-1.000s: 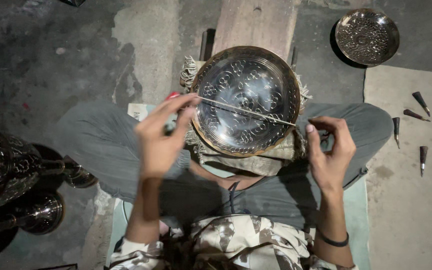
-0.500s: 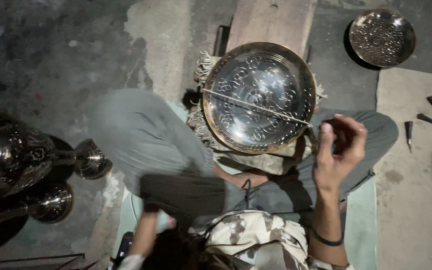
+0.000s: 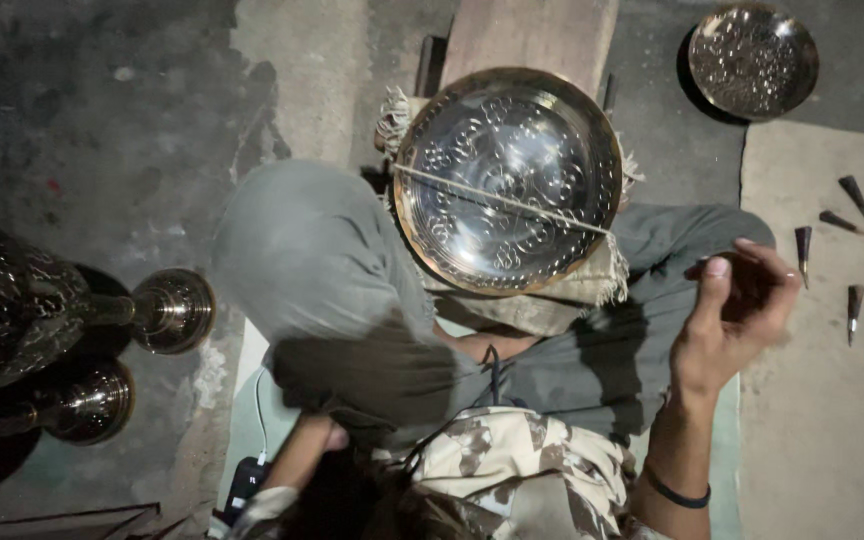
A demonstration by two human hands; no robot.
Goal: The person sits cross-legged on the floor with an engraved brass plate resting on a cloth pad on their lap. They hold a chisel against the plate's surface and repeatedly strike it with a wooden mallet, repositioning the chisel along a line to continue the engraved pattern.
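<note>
I looked down on the engraved metal plate (image 3: pixel 508 180), a round, shiny dish with scroll patterns cut into its face. It lay on a frayed cloth pad (image 3: pixel 592 285) over my crossed legs, its far edge against a wooden plank (image 3: pixel 530 38). A thin string (image 3: pixel 500 198) ran straight across the plate from rim to rim; apart from that, nothing lay in it.

My right hand (image 3: pixel 737 310) was raised just right of the plate, clear of it, palm towards me. The fingers (image 3: pixel 717 290) were loosely curled, thumb up; something small and dark seemed to sit inside the curl, but I could not tell whether I had hold of anything. My left hand (image 3: pixel 330 436) was tucked low beside my left thigh, mostly hidden in shadow, so I could not tell how its fingers were set. A dark phone-like device (image 3: pixel 243 484) with a white cable lay just beside that arm.

At the top right, a smaller round bowl (image 3: pixel 753 58) sat on the floor, well apart from the plate; its inside was speckled and glinting, and I could not tell whether that was pattern or contents. Several pointed punches (image 3: pixel 803 243) lay scattered on the pale mat to the right. On the left, dark engraved metal vases (image 3: pixel 167 310) lay on their sides.
</note>
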